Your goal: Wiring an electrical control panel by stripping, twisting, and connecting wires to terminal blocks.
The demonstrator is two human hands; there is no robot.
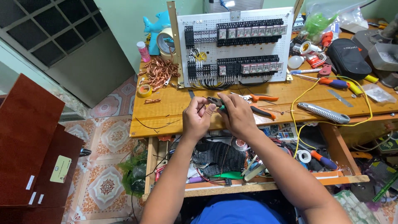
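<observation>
Over the front edge of the wooden workbench (166, 112), my left hand (196, 118) pinches a thin dark wire between thumb and fingers. My right hand (237, 113) grips a small green-handled plier-type tool (217, 102) whose dark jaws meet the wire by my left fingertips. Both hands sit close together, a little in front of a white perforated panel (234, 46) that stands upright and carries rows of black relays and wired terminals.
Orange-handled pliers (261, 98), a grey utility knife (324, 112), screwdrivers (339, 84) and a yellow wire (365, 97) lie to the right. Copper wire scraps (159, 71) and tape rolls (144, 90) sit at the left. A cluttered shelf (219, 159) lies under the bench.
</observation>
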